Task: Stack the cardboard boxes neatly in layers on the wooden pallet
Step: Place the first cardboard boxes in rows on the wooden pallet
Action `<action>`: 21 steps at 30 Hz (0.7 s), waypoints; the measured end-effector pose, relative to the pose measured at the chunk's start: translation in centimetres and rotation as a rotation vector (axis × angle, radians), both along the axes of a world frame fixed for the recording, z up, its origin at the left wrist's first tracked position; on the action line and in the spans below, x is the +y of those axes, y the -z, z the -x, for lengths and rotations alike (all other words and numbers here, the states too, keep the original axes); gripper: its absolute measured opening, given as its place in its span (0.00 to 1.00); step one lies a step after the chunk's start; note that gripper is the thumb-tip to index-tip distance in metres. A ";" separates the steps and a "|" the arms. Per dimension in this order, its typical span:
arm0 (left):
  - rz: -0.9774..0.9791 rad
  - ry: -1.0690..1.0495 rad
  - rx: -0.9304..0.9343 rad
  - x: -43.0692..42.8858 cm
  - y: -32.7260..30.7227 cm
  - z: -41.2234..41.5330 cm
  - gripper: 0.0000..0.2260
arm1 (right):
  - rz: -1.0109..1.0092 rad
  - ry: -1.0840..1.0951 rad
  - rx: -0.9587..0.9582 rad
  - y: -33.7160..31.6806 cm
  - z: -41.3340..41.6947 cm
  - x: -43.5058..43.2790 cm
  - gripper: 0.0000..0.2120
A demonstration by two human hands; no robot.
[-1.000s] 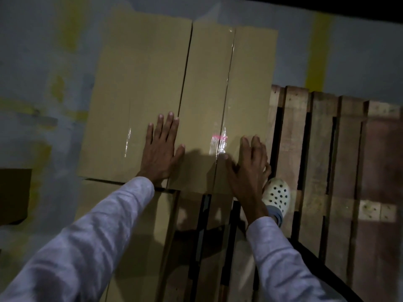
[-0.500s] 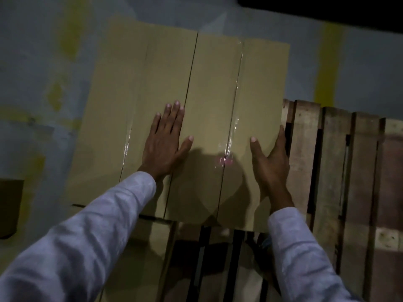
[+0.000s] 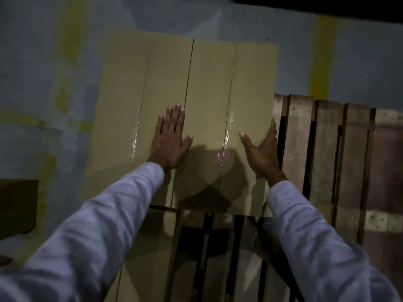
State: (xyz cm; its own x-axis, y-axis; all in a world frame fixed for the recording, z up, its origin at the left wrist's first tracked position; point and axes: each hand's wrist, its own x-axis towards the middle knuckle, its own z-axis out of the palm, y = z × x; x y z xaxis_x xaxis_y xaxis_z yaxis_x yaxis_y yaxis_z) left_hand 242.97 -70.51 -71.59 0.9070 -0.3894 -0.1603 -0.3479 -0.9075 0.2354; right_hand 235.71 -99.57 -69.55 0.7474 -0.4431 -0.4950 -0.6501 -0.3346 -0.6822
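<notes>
Two taped cardboard boxes stand side by side at the left end of the wooden pallet (image 3: 322, 149). My left hand (image 3: 170, 140) lies flat, fingers straight, on top of the left box (image 3: 135, 94), near the seam between the two. My right hand (image 3: 262, 152) is at the right edge of the right box (image 3: 218, 88), thumb on its top and fingers reaching down the box's right side. Another cardboard box (image 3: 148, 258) lies lower, in front of them, partly under my left sleeve.
Bare pallet slats stretch to the right of the boxes. Grey floor with yellow painted lines (image 3: 320, 57) lies beyond. A dark box (image 3: 17, 205) sits on the floor at the left edge. The light is dim.
My right hand slid from the top of the right box to its right edge. The left hand stayed flat on the left box. The camera drew back a little and my shoe dropped from sight.
</notes>
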 end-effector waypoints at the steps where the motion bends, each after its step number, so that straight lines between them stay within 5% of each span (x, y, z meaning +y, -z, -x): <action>1: -0.003 0.004 0.004 0.1 -0.2 -0.2 0.36 | -0.050 0.001 0.026 -0.2 -0.1 -0.1 0.55; 5: 0.026 0.018 -0.006 0.6 -0.3 0.1 0.35 | -0.227 0.115 0.040 -0.1 1.6 0.0 0.57; 8: 0.080 -0.011 -0.012 0.7 -0.2 1.8 0.34 | -0.157 0.104 0.039 0.3 7.0 1.3 0.55; 14: 0.139 -0.041 0.069 2.5 -0.7 6.4 0.36 | 0.464 -0.129 -0.032 -2.5 17.8 8.2 0.42; 17: 0.157 -0.120 0.140 4.0 -1.9 10.8 0.36 | 0.450 -0.206 -0.144 -4.3 22.0 13.1 0.37; 21: 0.195 -0.189 0.137 8.4 -3.6 18.0 0.33 | 0.305 -0.323 -0.052 -5.0 25.6 18.5 0.37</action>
State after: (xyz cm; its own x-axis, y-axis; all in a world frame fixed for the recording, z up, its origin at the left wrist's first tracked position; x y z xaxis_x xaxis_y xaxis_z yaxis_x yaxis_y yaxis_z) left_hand 224.93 -62.13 -67.95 0.9414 -0.2509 -0.2255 -0.1298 -0.8864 0.4444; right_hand 210.13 -81.04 -64.55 0.8918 -0.3032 -0.3358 -0.4469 -0.7059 -0.5496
